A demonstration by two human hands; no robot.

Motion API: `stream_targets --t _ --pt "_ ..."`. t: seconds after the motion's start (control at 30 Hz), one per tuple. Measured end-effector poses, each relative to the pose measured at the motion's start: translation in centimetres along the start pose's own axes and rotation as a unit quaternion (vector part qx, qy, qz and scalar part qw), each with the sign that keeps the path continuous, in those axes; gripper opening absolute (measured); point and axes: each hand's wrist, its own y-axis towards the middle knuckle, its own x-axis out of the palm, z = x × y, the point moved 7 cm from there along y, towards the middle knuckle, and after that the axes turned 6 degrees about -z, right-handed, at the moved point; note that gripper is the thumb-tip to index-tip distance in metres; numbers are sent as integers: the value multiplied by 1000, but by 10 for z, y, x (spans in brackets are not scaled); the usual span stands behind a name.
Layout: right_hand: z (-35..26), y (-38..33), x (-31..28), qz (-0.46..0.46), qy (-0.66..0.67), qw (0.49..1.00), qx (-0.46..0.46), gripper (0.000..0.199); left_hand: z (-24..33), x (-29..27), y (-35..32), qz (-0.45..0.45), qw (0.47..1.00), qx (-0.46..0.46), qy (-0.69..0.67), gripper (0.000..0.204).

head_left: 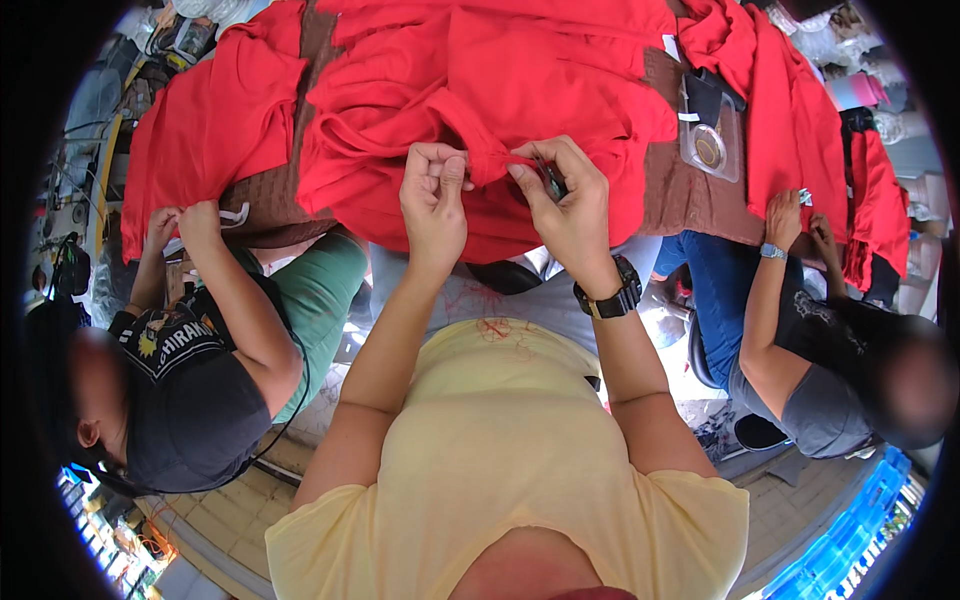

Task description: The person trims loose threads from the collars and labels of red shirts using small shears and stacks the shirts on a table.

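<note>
The red garment (500, 130) lay heaped across a brown table (690, 190), and everything else sat around it. At the garment's near edge the person's left hand (435, 205) was closed in a pinch on a fold of the red cloth, thumb and fingers pressed together, apparently to keep that bit of fabric taut and raised. Just beside it, on the same fold, the right hand (570, 210) was curled shut around a small dark tool (552, 182), its tip held against the cloth; what kind of tool it was could not be made out, though it looked like small snips. Holding the fold between both hands likely kept the worked spot steady and close to the eyes. A black watch (610, 298) sat on the right wrist. Loose red threads (497, 327) lay on the person's yellow shirt (500, 450), below the garment's edge.

To the left of the garment a co-worker's hands (185, 222) gripped another red piece (210, 120) at its hem. To the right, a second co-worker's hand (783, 218) rested on more red cloth (800, 110). On the table, right of the garment, lay a clear pouch (710, 135) with dark items inside.
</note>
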Motion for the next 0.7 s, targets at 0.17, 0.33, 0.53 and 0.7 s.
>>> stream_targets --t 0.17,0.33,0.53,0.7 --pt "-22 3 -10 35 -28 999 -14 14 21 10 -5 -7 998 11 57 28" --pt "-21 15 -3 -12 -72 996 -48 12 35 18 -6 -28 992 47 115 34" --pt "3 15 1 -43 65 994 74 14 40 18 -10 -16 996 33 79 28" --pt "7 15 0 -76 102 984 123 18 36 18 -10 -43 997 3 64 17"
